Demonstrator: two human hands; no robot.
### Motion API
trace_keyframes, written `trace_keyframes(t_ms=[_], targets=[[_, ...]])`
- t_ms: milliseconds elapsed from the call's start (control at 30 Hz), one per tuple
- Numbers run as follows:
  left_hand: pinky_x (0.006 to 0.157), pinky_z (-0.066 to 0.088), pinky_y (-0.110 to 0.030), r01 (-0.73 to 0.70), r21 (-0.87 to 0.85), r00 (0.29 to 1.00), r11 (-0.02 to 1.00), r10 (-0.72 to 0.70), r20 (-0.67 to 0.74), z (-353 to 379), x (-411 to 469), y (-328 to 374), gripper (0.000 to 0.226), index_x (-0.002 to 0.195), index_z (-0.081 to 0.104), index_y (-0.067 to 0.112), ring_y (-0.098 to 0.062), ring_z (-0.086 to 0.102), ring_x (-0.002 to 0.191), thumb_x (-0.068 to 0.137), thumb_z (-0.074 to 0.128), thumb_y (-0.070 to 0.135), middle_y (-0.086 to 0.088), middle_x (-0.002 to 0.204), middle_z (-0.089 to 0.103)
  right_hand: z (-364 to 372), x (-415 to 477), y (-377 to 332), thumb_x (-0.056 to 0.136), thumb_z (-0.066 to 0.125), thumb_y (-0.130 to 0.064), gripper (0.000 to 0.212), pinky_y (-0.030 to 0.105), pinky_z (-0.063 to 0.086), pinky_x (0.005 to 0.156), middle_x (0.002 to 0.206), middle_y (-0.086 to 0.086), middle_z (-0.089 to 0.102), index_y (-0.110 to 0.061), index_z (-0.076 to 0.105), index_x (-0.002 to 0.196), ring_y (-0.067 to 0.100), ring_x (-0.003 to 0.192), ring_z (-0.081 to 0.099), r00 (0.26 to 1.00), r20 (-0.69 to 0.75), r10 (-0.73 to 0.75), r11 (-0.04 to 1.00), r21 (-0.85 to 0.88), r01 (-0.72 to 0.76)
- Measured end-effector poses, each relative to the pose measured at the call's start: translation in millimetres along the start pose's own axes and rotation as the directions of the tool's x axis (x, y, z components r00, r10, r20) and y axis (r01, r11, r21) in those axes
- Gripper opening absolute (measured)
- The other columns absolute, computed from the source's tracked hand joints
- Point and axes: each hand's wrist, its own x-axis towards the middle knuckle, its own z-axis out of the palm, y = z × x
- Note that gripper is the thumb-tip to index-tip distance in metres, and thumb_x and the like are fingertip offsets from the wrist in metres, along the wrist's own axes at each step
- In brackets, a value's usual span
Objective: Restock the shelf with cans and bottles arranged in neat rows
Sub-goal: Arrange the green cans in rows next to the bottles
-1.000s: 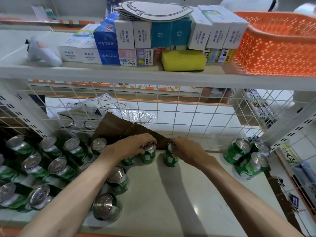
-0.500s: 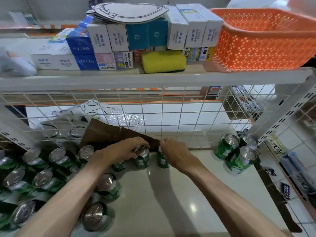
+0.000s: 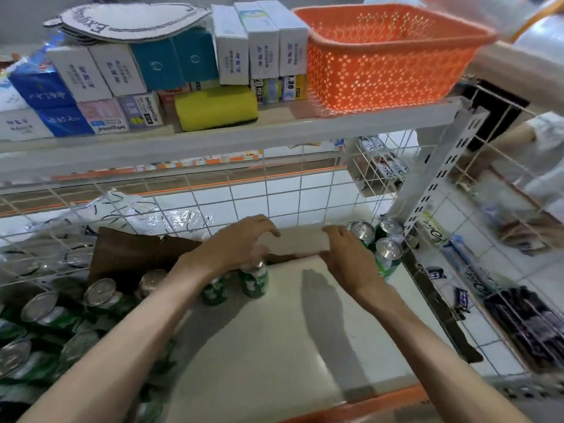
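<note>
While L hand (image 3: pixel 241 242) and R hand (image 3: pixel 348 261) hang slack, empty, over cream shelf (image 3: pixel 274 346), cans (image 3: pixel 254 280) both sides, wire-grid back (image 3: pixel 300 190).

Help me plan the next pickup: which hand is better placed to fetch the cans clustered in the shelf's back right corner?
Right. The right hand is beside the corner cans, nearly touching the nearest; the left hand hovers over the row cans, farther across the shelf.
</note>
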Motion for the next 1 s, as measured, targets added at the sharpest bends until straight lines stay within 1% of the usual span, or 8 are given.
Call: trace_keyframes(t_ms=[67, 167, 267, 400, 533, 700, 867, 1000], targets=[[0.097, 0.042, -0.035, -0.029, 0.014, 1.000, 0.999, 0.029, -0.001, 11, 27, 25, 0.038, 0.131, 0.054, 0.028, -0.013, 0.048, 0.127, 0.095, 0.061, 0.020, 0.009, 0.138, 0.050, -13, -5, 34, 0.091, 0.059, -0.015, 0.037, 0.041, 0.044, 0.079, 0.127, 0.013, 0.052, -0.009, 0.052, 0.127, 0.034, 0.120, 0.048, 0.991, -0.077, 0.109, 0.994, -0.023, -0.111], [0.098, 0.044, -0.035, -0.060, -0.003, 0.998, 0.998, 0.060, -0.002, 33, 70, 56, 0.043, 0.135, 0.052, 0.021, -0.019, 0.052, 0.125, 0.094, 0.063, 0.017, 0.000, 0.137, 0.054, -30, -12, 82, 0.091, 0.056, -0.006, 0.035, 0.045, 0.045, 0.079, 0.123, 0.020, 0.052, -0.005, 0.051, 0.125, 0.039, 0.114, 0.049, 0.966, -0.146, 0.214, 0.971, -0.073, -0.226], [0.100, 0.045, -0.039, -0.051, -0.071, 0.998, 0.996, 0.052, 0.022, 56, 104, 88, 0.053, 0.140, 0.046, 0.020, -0.025, 0.053, 0.124, 0.092, 0.066, 0.022, -0.005, 0.136, 0.055, -32, -16, 123, 0.090, 0.055, -0.011, 0.033, 0.046, 0.048, 0.081, 0.118, 0.020, 0.056, -0.008, 0.053, 0.123, 0.041, 0.109, 0.053, 0.953, -0.122, 0.278, 0.956, -0.057, -0.286], [0.093, 0.046, -0.039, 0.019, -0.073, 0.997, 0.997, -0.013, 0.074, 90, 139, 113, 0.062, 0.143, 0.042, 0.020, -0.031, 0.056, 0.118, 0.088, 0.071, 0.019, -0.014, 0.131, 0.057, -30, -12, 141, 0.092, 0.060, -0.022, 0.020, 0.038, 0.049, 0.078, 0.108, 0.009, 0.065, -0.013, 0.059, 0.110, 0.029, 0.096, 0.060, 0.967, 0.020, 0.255, 0.967, -0.016, -0.254], [0.083, 0.044, -0.034, 0.077, -0.097, 0.997, 0.992, -0.077, 0.012, 110, 150, 119, 0.063, 0.139, 0.041, 0.020, -0.034, 0.059, 0.107, 0.086, 0.075, 0.018, -0.016, 0.121, 0.054, -22, -14, 143, 0.085, 0.073, -0.025, 0.041, 0.041, 0.048, 0.083, 0.109, 0.009, 0.063, -0.013, 0.054, 0.119, 0.028, 0.098, 0.059, 0.970, 0.120, 0.210, 0.969, 0.103, -0.223], [0.084, 0.050, -0.043, 0.094, -0.024, 0.992, 0.995, -0.095, -0.087, 114, 148, 129, 0.068, 0.143, 0.036, 0.025, -0.036, 0.062, 0.099, 0.087, 0.074, 0.025, -0.017, 0.114, 0.059, -13, -12, 142, 0.085, 0.074, -0.032, 0.045, 0.032, 0.040, 0.072, 0.109, 0.010, 0.063, -0.011, 0.054, 0.119, 0.025, 0.095, 0.058, 0.970, 0.057, 0.237, 0.957, 0.160, -0.243], [0.082, 0.045, -0.037, 0.113, -0.006, 0.990, 0.994, -0.113, -0.089, 112, 151, 135, 0.056, 0.139, 0.042, 0.025, -0.037, 0.061, 0.096, 0.091, 0.070, 0.034, -0.017, 0.114, 0.055, -13, -15, 141, 0.087, 0.070, -0.038, 0.048, 0.043, 0.052, 0.082, 0.115, 0.008, 0.065, -0.015, 0.052, 0.124, 0.027, 0.101, 0.063, 0.972, 0.043, 0.233, 0.951, 0.197, -0.237], [0.080, 0.048, -0.038, 0.108, -0.089, 0.991, 0.990, -0.114, -0.065, 112, 148, 137, 0.051, 0.130, 0.043, 0.021, -0.031, 0.058, 0.088, 0.089, 0.073, 0.027, -0.012, 0.107, 0.052, -17, -20, 138, 0.091, 0.066, -0.036, 0.051, 0.044, 0.052, 0.085, 0.120, 0.010, 0.064, -0.013, 0.048, 0.133, 0.028, 0.105, 0.063, 0.974, 0.058, 0.218, 0.960, 0.168, -0.225]])
